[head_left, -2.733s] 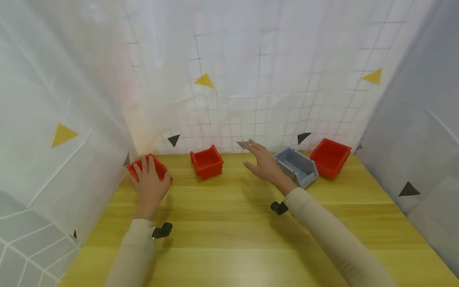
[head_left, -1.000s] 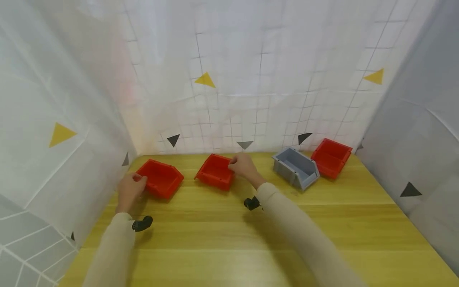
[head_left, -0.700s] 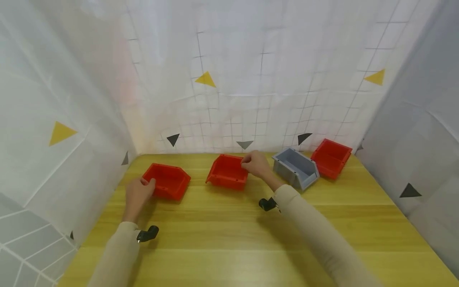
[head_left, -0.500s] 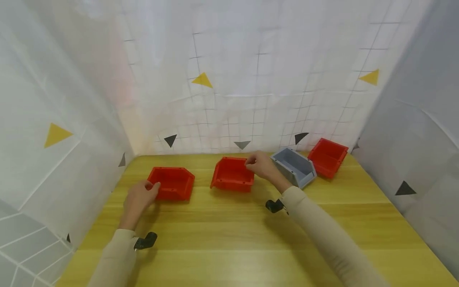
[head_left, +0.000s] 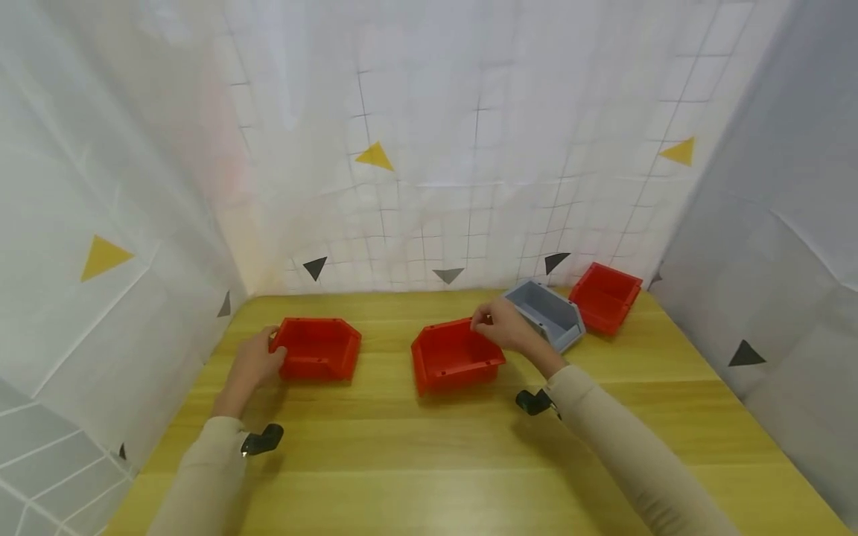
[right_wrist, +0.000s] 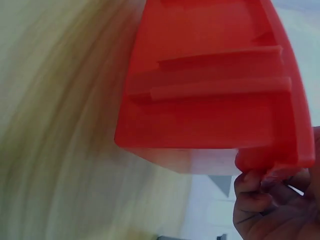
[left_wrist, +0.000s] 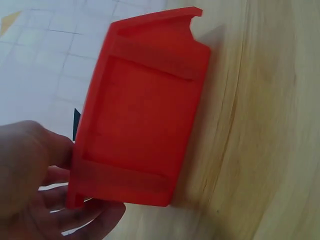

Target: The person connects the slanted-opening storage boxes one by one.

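Note:
On the left of the table, a red storage bin [head_left: 318, 370] stands with its sloped front toward the right. My left hand [head_left: 253, 366] pinches the rim at its left end; in the left wrist view the thumb lies on the near side and the fingers [left_wrist: 102, 217] curl round the end. A second red storage bin [head_left: 456, 378] sits nearer the middle, slightly askew, its sloped front to the left. My right hand [head_left: 515, 327] grips its right end by the rim, with curled fingers [right_wrist: 250, 200] showing under the rim in the right wrist view.
Close behind the right hand is a grey storage bin [head_left: 546, 309], partly covered by it. Another red bin [head_left: 605, 298] stands against the grey one at the back right. White sheeting [head_left: 429, 223] with triangle marks encloses the wooden table [head_left: 402, 447] at the back and sides.
The left hand has gone from over its bin to the bin's left end, and that bin has turned and shifted right. The right hand has taken the middle bin, turned it and drawn it rightward and nearer.

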{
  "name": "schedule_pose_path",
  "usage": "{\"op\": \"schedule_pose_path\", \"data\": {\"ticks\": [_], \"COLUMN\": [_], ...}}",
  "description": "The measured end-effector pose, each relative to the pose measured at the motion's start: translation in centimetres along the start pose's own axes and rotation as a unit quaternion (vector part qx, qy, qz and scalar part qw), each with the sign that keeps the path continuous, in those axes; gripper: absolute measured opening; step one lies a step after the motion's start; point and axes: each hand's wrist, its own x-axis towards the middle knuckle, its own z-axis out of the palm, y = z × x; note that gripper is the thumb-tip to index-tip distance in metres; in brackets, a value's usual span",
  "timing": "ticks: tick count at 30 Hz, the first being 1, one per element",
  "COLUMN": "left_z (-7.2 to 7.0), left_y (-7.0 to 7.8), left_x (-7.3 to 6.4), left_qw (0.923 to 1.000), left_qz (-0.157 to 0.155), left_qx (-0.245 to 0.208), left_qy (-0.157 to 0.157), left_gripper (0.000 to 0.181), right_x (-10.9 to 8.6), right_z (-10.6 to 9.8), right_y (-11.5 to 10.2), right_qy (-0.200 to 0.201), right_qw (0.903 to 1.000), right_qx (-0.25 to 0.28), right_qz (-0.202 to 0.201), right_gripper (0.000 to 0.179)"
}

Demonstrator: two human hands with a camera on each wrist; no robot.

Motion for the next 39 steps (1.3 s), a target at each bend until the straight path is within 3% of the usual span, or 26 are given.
{"op": "schedule_pose_path", "data": {"ticks": [10,15,19,23,28,31,34,39], "left_z": [1.3,1.9,2.2,2.5,2.6,2.7,3.0,3.8], "left_y": [1.6,2.6,3.0,3.3,4.2,4.6,4.8,4.9], "left_x": [-1.0,-1.0,-1.1,-1.8,-2.7,-2.9,-2.9,-2.6], "left_qw": [0.9987,0.9986,0.9992,0.9998,0.9991,0.9991,0.9996,0.9996], "left_qz": [0.043,0.039,0.028,0.007,-0.040,-0.042,-0.027,-0.007], "left_qx": [-0.015,-0.023,-0.021,-0.010,0.018,0.009,-0.008,-0.026], "left_qy": [-0.021,-0.029,-0.017,-0.012,0.003,0.002,-0.002,0.008], "left_gripper": [0.051,0.052,0.051,0.050,0.043,0.029,0.019,0.027], "right_x": [-0.6,-0.6,-1.3,-3.3,-6.5,-7.6,-7.9,-7.3], "right_z": [-0.3,-0.9,-1.1,-1.2,-1.4,-1.0,-0.2,1.0], "right_y": [2.5,2.8,2.1,1.4,1.1,1.0,1.1,1.2], "right_qy": [-0.087,-0.106,-0.078,-0.004,0.090,0.095,0.096,0.099], "right_qw": [0.9955,0.9931,0.9965,0.9992,0.9881,0.9861,0.9863,0.9842], "right_qx": [0.015,0.004,-0.018,-0.026,-0.029,-0.026,-0.017,0.000], "right_qz": [-0.034,-0.050,-0.025,0.031,0.122,0.134,0.134,0.147], "right_gripper": [0.023,0.027,0.025,0.034,0.050,0.053,0.042,0.030]}}
